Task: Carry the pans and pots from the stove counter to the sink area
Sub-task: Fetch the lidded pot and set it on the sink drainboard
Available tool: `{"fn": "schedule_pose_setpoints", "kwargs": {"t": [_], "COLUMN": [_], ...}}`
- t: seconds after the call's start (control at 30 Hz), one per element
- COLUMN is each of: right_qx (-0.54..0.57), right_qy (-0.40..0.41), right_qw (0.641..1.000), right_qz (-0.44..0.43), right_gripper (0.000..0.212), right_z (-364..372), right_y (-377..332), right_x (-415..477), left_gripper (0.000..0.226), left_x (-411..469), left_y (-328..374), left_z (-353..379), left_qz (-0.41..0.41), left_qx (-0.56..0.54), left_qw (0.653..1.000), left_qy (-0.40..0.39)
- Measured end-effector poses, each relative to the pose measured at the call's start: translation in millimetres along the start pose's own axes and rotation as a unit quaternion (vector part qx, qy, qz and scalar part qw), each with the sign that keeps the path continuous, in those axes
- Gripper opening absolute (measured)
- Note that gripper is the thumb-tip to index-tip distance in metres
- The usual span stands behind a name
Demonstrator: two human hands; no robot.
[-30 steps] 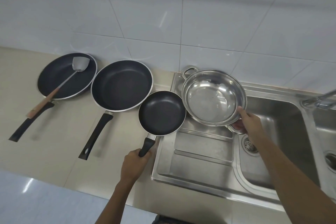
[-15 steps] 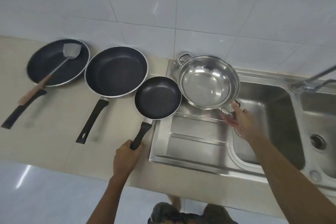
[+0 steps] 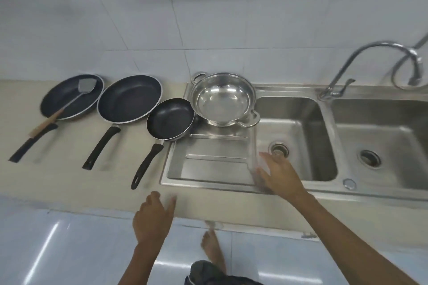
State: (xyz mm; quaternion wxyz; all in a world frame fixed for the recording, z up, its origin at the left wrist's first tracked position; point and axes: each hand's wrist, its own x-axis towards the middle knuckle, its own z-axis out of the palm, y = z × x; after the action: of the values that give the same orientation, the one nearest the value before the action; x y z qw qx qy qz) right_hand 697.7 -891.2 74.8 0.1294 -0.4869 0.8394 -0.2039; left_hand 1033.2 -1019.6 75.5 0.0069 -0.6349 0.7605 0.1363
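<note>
A steel pot [image 3: 222, 99] with two loop handles rests at the back of the sink's draining board [image 3: 208, 169]. Beside it a small black frying pan [image 3: 170, 118] lies half on the board's left edge, its handle pointing toward me. A larger black pan [image 3: 129, 98] and another black pan [image 3: 69, 97] with a wooden-handled spatula [image 3: 67, 106] in it lie on the beige counter to the left. My left hand [image 3: 152, 217] hovers open over the counter's front edge, below the small pan's handle. My right hand [image 3: 279, 174] is open over the sink's front rim, holding nothing.
The steel sink has two basins [image 3: 298, 127] with drains and a curved tap [image 3: 370, 53] at the back right. White tiled wall [image 3: 208, 7] rises behind. The counter's front edge [image 3: 69, 201] runs below the pans; my bare foot [image 3: 212, 247] stands on the shiny floor.
Both hands have let go: the left released the small pan's handle, the right released the steel pot's handle. Both drew back toward me, and the view pulled away from the counter.
</note>
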Motion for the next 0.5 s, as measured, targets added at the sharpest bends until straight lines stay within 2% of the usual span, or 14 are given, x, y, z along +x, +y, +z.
{"fn": "schedule_pose_setpoints", "kwargs": {"t": [0.1, 0.27, 0.5], "right_qx": [-0.106, -0.141, -0.155], "right_qy": [0.002, 0.041, 0.075], "right_qw": [0.993, 0.989, 0.97], "right_qz": [-0.043, 0.015, 0.172], "right_gripper": [0.05, 0.057, 0.065], "right_z": [-26, -85, -165], "right_y": [38, 119, 228], "right_x": [-63, -179, -316], "left_gripper": [0.063, 0.075, 0.085], "left_x": [-45, -141, -265], "left_y": [60, 190, 362], "left_z": [22, 63, 100], "left_qz": [0.164, 0.371, 0.536], "left_qx": [0.026, 0.032, 0.042], "left_qw": [0.985, 0.928, 0.842], "left_qy": [0.036, 0.003, -0.048]}}
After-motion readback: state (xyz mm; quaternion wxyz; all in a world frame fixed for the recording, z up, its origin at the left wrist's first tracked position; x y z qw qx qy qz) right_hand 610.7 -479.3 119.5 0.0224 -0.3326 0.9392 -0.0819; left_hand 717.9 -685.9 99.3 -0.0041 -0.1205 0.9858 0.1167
